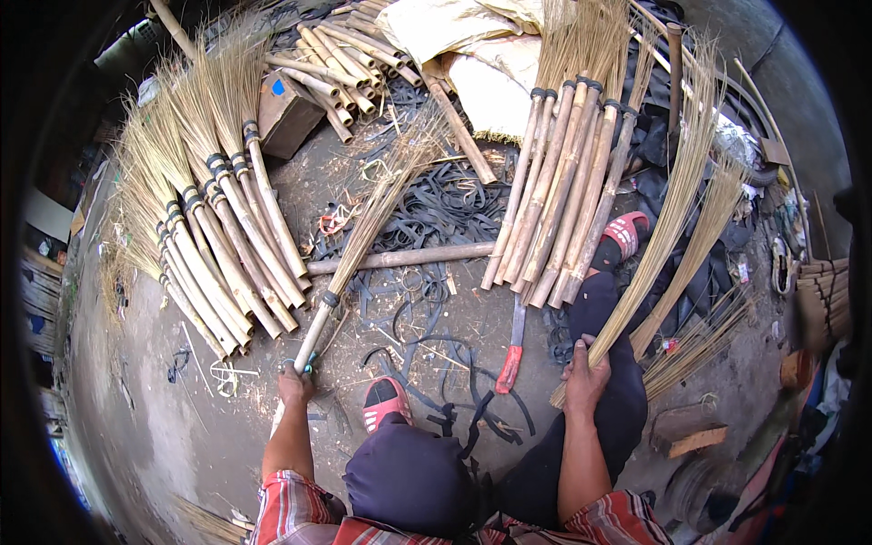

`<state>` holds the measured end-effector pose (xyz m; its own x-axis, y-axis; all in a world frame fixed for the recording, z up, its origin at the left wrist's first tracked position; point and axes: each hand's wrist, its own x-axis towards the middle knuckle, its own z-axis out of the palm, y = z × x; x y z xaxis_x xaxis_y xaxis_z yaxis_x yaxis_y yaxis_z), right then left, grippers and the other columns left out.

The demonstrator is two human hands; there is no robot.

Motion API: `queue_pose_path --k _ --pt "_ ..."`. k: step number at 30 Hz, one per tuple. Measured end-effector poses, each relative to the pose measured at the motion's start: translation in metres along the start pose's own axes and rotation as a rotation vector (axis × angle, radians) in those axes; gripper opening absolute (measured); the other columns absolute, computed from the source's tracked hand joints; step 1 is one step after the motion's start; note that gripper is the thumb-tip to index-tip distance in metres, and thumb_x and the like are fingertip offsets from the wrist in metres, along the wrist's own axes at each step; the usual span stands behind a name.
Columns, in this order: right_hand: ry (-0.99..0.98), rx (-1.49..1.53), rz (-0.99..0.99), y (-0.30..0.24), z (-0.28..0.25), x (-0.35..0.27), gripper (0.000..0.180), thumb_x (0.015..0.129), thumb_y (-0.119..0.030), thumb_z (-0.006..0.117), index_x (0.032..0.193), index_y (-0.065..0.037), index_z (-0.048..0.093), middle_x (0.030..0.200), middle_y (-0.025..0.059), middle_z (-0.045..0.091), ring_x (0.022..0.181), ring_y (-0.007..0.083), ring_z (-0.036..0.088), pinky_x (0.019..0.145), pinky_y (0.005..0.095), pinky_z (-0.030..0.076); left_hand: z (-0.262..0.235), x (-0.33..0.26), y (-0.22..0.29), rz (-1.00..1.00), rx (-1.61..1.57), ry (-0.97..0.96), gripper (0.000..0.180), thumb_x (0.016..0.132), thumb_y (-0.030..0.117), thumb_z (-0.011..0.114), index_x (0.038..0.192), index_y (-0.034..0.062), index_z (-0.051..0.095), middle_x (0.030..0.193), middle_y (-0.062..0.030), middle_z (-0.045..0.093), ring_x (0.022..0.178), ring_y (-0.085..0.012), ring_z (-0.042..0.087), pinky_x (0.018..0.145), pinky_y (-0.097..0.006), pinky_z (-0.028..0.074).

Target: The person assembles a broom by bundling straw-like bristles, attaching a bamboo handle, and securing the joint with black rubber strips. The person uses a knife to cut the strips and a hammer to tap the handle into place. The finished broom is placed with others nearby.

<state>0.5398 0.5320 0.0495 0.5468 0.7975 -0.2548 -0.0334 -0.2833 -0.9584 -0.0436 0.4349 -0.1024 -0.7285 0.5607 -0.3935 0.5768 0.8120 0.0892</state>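
My left hand point(295, 385) is closed round the bamboo handle of a stick broom point(348, 262). The broom slants up and to the right, its bristles fanning out at the far end. A black rubber band binds it where bristles meet handle. My right hand point(586, 377) grips a long bundle of thin, straw-coloured sticks point(670, 238) near its lower end, above my right leg. A second bundle point(688, 272) lies beside it. Between my feet and the brooms is a knife point(511, 365) with a red handle. Its blade tip passes under the broom handles.
Bound brooms lie in rows at the left point(243, 213) and the right point(556, 195). A bamboo pole point(404, 258) crosses the floor in front of black rubber strips point(450, 204). Behind are cut bamboo pieces point(341, 59) and a pale sack point(490, 86). A wooden block point(688, 429) sits at right.
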Motion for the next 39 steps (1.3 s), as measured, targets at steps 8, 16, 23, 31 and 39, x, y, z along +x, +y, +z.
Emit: queue_pose_path --k 8,16,23,31,39 --pt "-0.012 0.088 -0.027 -0.003 -0.005 -0.002 0.024 0.105 -0.014 0.064 0.122 0.002 0.061 0.075 -0.0007 0.052 0.053 0.0065 0.050 0.046 0.0238 0.044 -0.072 -0.056 -0.049 0.315 -0.195 0.501 0.045 0.083 0.010 0.079 0.123 0.0017 0.062 0.111 -0.0272 0.057 0.104 -0.0476 0.060 0.093 -0.054 0.049" --pt "-0.034 0.212 0.015 -0.003 -0.016 0.000 0.027 0.104 -0.017 0.066 0.122 0.001 0.061 0.074 -0.0011 0.051 0.053 0.0065 0.050 0.046 0.0241 0.044 -0.176 -0.105 0.092 0.473 -0.729 0.232 0.040 0.099 0.029 0.075 0.123 0.0031 0.056 0.073 -0.0005 0.056 0.064 -0.0110 0.059 0.056 -0.029 0.050" --pt "-0.028 0.294 -0.011 -0.009 -0.027 0.001 0.025 0.104 -0.016 0.066 0.121 0.002 0.061 0.075 -0.0005 0.053 0.053 0.0069 0.051 0.047 0.0244 0.043 -0.151 -0.151 0.340 0.718 -0.939 -0.157 0.035 0.095 0.004 0.066 0.125 0.0064 0.047 0.079 -0.0027 0.056 0.065 -0.0122 0.058 0.057 -0.028 0.052" --pt "0.013 0.412 0.028 -0.019 -0.034 0.004 0.021 0.104 -0.011 0.064 0.119 0.002 0.061 0.075 -0.0008 0.054 0.054 0.0059 0.050 0.047 0.0237 0.045 -0.113 -0.210 0.580 0.981 -0.844 -0.213 0.078 0.096 0.024 0.074 0.160 0.0051 0.033 0.103 -0.0154 0.068 0.085 -0.0205 0.068 0.073 -0.035 0.056" --pt "-0.015 0.394 0.058 -0.022 -0.033 0.005 0.022 0.103 -0.015 0.066 0.119 0.000 0.062 0.069 -0.0014 0.055 0.053 0.0072 0.052 0.047 0.0261 0.043 -0.144 -0.216 0.568 1.262 -0.404 -0.014 0.072 0.101 0.047 0.064 0.153 -0.0004 0.048 0.151 -0.0306 0.049 0.134 -0.0420 0.057 0.113 -0.048 0.048"
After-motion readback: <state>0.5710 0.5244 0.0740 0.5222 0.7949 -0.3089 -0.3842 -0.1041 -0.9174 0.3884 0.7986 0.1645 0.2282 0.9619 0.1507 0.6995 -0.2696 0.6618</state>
